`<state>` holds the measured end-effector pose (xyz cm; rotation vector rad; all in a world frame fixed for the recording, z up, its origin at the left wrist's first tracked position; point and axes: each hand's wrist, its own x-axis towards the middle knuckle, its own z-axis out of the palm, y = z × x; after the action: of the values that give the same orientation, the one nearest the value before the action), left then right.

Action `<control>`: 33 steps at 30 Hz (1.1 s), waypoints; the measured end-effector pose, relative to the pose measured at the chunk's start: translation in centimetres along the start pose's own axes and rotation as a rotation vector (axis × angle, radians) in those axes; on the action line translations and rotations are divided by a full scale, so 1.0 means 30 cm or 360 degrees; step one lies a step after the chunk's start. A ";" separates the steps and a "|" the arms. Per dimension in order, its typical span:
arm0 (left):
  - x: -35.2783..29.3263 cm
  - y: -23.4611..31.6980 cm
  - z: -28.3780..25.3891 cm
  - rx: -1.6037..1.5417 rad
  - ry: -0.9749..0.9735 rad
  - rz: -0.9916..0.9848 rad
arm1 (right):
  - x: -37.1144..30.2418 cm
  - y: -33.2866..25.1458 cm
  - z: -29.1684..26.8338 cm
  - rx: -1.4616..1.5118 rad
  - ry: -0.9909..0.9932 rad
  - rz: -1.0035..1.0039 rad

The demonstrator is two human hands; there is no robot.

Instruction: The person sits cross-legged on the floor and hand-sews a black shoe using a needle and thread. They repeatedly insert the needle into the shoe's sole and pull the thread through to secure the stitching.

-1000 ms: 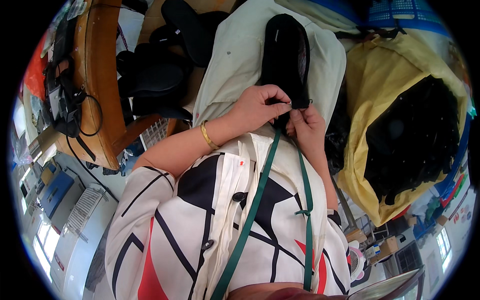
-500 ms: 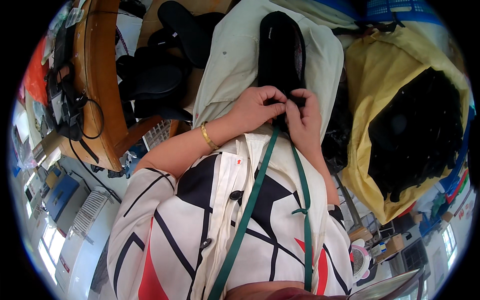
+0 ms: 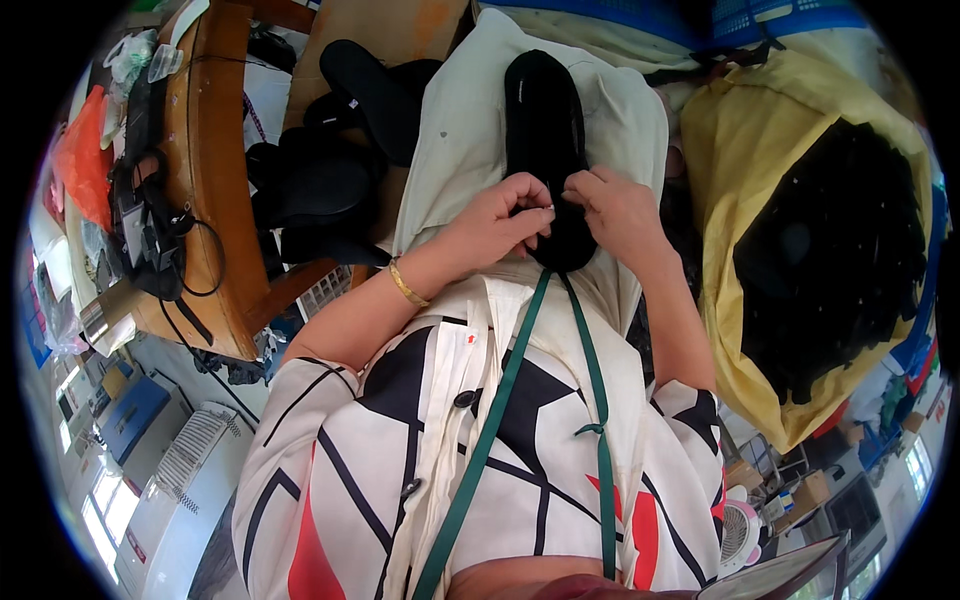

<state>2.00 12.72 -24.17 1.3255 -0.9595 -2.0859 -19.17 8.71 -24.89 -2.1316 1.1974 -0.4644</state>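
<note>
A black cloth shoe (image 3: 541,125) lies lengthwise on the cream cloth (image 3: 455,140) over my lap, its toe pointing away from me. My left hand (image 3: 507,214) is at the left edge of the shoe's heel half, thumb and fingers pinched. Something tiny and pale shows at its fingertips, too small to name. My right hand (image 3: 617,212) hovers on the other side of the heel, its fingers curled together. Whatever it pinches, if anything, cannot be made out. The two hands are a little apart above the shoe.
On my left, several black shoes (image 3: 318,190) lie by a wooden table (image 3: 205,150). A yellow sack (image 3: 715,130) full of black pieces (image 3: 830,270) stands close to my right. Blue plastic baskets (image 3: 770,25) are at the back. Green straps (image 3: 505,390) hang down my front.
My hands have separated; the right moved up and rightward from the left. The shoe now sits nearer to me, with more of its heel showing. The view has shifted slightly.
</note>
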 end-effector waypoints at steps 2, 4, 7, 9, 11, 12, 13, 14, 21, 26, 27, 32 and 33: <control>-0.012 0.049 -0.028 0.0067 -0.0013 0.0018 | 0.013 -0.007 0.032 0.0311 0.0245 -0.0024; -0.024 0.080 -0.057 0.0190 -0.0006 0.0037 | -0.004 -0.028 0.084 0.0675 0.0330 0.0096; -0.037 0.083 -0.086 0.0388 0.0026 0.0073 | -0.037 -0.069 0.128 0.1228 0.0021 0.0667; -0.036 0.035 -0.097 0.0424 0.0036 0.0104 | -0.055 -0.091 0.125 0.1547 0.0027 0.0979; -0.037 0.040 -0.081 0.0525 0.0052 0.0165 | -0.063 -0.059 0.108 0.1330 0.0232 0.0572; -0.038 0.040 -0.075 0.0574 0.0062 0.0196 | -0.068 -0.050 0.101 0.1214 0.0327 0.0370; -0.036 0.039 -0.073 0.0543 0.0056 0.0211 | -0.059 -0.071 0.065 0.0967 0.0276 0.0230; -0.034 0.032 -0.072 0.0511 0.0051 0.0226 | -0.058 -0.090 0.050 0.0856 0.0232 0.0225; -0.047 0.020 -0.077 0.0777 0.0007 0.0412 | -0.048 -0.142 0.087 0.0281 0.0519 -0.0260; -0.073 0.035 -0.072 0.0947 -0.0012 0.0347 | -0.033 -0.221 -0.055 0.0283 0.0783 -0.0201; -0.080 0.039 -0.068 0.0914 -0.0046 0.0329 | -0.022 -0.200 -0.040 0.0530 0.0728 -0.0140; -0.123 0.043 -0.053 0.1143 0.0026 0.0548 | -0.081 -0.208 -0.049 0.2151 0.0221 0.0668; -0.132 0.037 -0.059 0.1271 0.0020 0.0620 | -0.107 -0.215 -0.050 0.2147 0.0214 0.0603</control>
<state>5.27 14.30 -21.56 1.3305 -1.9854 -1.4283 -17.68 13.37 -19.39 -0.7196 0.8715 -0.8994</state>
